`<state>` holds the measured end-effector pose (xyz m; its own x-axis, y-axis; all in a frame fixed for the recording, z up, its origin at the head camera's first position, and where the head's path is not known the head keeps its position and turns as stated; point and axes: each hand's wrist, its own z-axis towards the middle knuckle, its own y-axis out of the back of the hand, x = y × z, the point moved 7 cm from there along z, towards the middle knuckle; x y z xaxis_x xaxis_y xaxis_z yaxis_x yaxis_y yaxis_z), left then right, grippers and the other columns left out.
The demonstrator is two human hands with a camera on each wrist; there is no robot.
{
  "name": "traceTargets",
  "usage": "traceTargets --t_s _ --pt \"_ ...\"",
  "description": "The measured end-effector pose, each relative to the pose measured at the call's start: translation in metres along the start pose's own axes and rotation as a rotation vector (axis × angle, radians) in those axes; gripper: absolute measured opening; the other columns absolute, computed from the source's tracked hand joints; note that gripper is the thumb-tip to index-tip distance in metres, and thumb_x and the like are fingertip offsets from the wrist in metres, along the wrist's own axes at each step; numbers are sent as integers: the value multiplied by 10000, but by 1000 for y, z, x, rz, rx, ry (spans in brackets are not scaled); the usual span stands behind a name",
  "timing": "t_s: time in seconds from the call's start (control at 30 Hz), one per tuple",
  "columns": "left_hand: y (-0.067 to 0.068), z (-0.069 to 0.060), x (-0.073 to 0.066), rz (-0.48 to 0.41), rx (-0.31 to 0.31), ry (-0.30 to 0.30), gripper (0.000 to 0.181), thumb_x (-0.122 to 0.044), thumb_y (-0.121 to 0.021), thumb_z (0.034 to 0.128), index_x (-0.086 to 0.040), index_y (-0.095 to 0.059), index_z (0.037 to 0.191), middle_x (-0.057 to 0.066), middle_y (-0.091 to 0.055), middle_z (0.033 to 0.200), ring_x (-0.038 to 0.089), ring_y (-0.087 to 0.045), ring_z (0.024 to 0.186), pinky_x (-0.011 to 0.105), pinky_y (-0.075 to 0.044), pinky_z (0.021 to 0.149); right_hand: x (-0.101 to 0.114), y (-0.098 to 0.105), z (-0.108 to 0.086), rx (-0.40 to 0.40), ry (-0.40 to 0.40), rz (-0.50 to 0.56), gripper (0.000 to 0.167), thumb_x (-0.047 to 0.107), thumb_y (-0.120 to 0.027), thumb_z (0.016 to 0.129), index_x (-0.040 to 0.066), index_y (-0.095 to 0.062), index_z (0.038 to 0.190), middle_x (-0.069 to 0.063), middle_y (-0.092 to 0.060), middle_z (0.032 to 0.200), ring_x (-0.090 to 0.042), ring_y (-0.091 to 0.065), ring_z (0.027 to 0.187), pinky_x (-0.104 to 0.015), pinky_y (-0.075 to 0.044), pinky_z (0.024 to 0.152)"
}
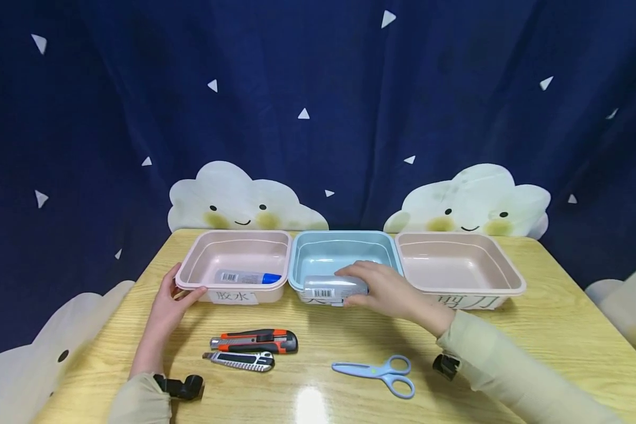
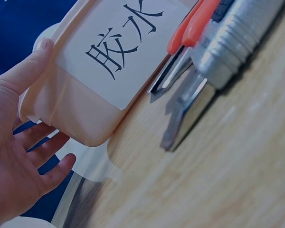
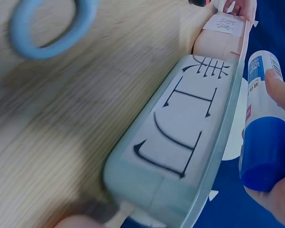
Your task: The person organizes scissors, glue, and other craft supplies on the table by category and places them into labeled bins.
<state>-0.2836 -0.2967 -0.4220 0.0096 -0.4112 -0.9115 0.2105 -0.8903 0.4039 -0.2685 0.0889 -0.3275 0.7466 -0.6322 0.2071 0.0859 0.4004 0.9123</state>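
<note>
Woodgrain tabletop [image 1: 312,333] bears three bins [image 1: 328,253]; navy cloth [image 1: 318,65], probably curtain, behind.

Bottle [image 1: 325,287] in right grip [image 1: 389,290], seemingly above bin [image 1: 344,254]

The head view looks down and forward at the blue bin [image 1: 325,252] from well back; the tilted wrist views are close, the right along its front, both catching the pink bin [image 2: 80,114] left of it.
</note>
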Motion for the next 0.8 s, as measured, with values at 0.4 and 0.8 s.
traceTargets --t_s 0.4,0.8 --pt "-4 2 -1 -7 2 -2 873 -297 -668 824 -136 -101 1467 198 -285 1431 342 -323 1252 493 -318 1016 11 -12 45 -28 -30 32 470 372 -715 755 162 -611 1163 -19 -616 1109 -155 -596 938 -346 -495 775" --pt "-1 1 1 -6 -7 -6 877 -306 -666 824 -140 -95 1469 197 -278 1439 338 -321 1257 500 -320 1018 21 -31 81 -9 -39 102 483 346 -720 759 126 -613 1175 -23 -626 1123 -180 -556 1053 -326 -450 891"
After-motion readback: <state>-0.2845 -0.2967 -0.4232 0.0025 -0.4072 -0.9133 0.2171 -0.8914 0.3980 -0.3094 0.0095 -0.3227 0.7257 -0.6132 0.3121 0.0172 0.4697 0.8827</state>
